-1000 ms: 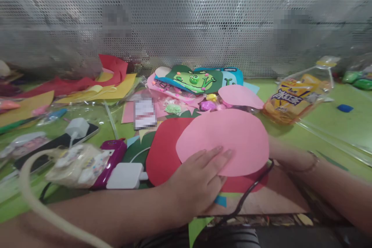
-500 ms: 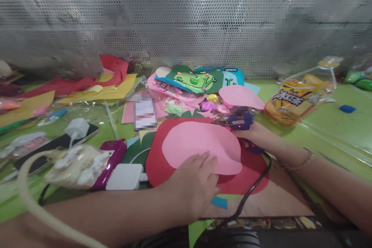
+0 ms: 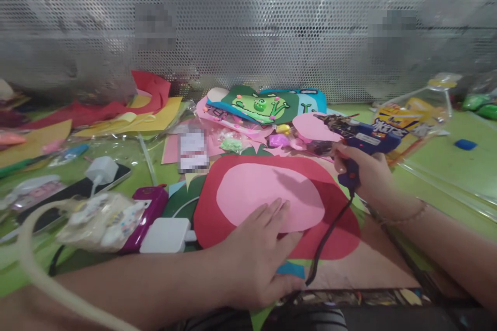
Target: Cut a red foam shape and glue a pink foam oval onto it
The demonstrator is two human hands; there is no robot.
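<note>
A pink paper oval [image 3: 264,186] lies on a larger red paper shape [image 3: 334,238]. My left hand [image 3: 260,253] is spread flat with its fingertips on the pink oval and its thumb low near the black cord. In my right hand [image 3: 365,170] is a blue glue gun [image 3: 368,137], raised to the right above the papers, its nozzle pointing left and a small red light glowing on it. The gun's black cord [image 3: 328,243] runs down across the red paper. Beneath lies a brown board [image 3: 376,264].
An iced tea bottle [image 3: 411,119] lies behind my right hand. To the left are a white charger [image 3: 166,235], a purple device [image 3: 147,212] and a phone [image 3: 77,191]. A decorated green and blue paper piece [image 3: 264,103] and small clay packets [image 3: 279,139] lie at the back, before a perforated metal panel [image 3: 248,26].
My right hand has lifted the glue gun up and right, away from the pink oval's edge. The oval now lies flatter. My left thumb has spread outward.
</note>
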